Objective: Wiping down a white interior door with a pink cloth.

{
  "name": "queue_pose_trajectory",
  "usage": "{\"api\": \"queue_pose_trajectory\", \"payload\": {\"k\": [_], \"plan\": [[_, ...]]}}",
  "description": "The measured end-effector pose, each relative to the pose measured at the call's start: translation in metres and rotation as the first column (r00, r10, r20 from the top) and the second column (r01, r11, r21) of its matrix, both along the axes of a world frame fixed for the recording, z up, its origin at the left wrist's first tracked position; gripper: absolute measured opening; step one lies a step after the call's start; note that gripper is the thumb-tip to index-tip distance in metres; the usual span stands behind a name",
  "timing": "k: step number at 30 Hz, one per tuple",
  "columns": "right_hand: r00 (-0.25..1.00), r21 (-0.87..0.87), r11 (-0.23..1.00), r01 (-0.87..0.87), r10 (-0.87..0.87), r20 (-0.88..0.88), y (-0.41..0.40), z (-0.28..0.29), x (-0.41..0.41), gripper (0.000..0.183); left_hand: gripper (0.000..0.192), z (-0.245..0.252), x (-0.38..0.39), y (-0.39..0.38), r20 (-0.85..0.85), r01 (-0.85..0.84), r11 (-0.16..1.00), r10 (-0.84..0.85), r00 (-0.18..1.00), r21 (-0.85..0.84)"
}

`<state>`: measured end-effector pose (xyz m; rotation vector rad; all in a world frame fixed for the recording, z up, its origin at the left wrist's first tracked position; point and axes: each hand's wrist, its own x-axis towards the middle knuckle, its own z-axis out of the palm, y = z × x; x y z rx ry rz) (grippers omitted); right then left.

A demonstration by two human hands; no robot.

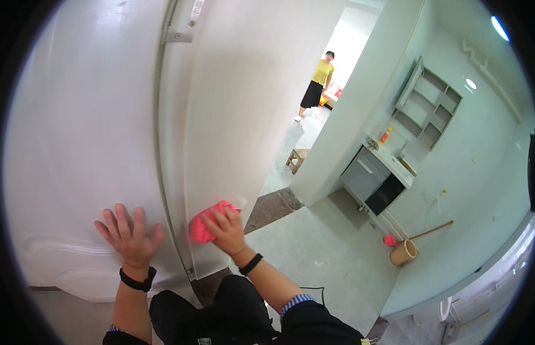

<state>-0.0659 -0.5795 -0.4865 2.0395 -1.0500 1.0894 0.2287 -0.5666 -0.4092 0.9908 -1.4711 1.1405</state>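
Observation:
Fingers spread, my left hand [131, 239] rests flat on a white door panel [91, 142] with a moulded wavy pattern low down. A bright pink cloth [203, 227] is under my right hand [228, 230], which presses it against the white door frame face [220, 129] just right of the hinge gap. The cloth is bunched, and part of it is hidden by the fingers. A metal hinge [179, 34] joins door and frame higher up. Both wrists wear black bands.
A person [321, 79] stands beyond the doorway, near a small wooden stool [297, 159]. To the right are a washbasin cabinet [373, 177], an open wall cabinet [431, 101], and a beige bucket [403, 253] beside a pink item [390, 240]. A dark stone threshold [274, 210] crosses the doorway.

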Motion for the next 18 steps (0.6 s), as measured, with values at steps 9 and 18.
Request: {"api": "queue_pose_trajectory", "payload": {"k": [9,18], "plan": [[0.892,-0.340,0.923,0.181,-0.009,0.452,-0.042,0.349,-0.061,0.036,0.063,-0.001,-0.009,-0.003,-0.020,-0.003,1.000,0.003,1.000,-0.006],[0.982,-0.438,0.895,0.081,0.002,0.187,-0.019,0.276,0.058,0.060,0.065,-0.003,-0.003,-0.001,-0.017,-0.029,1.000,0.029,0.999,-0.003]]}}
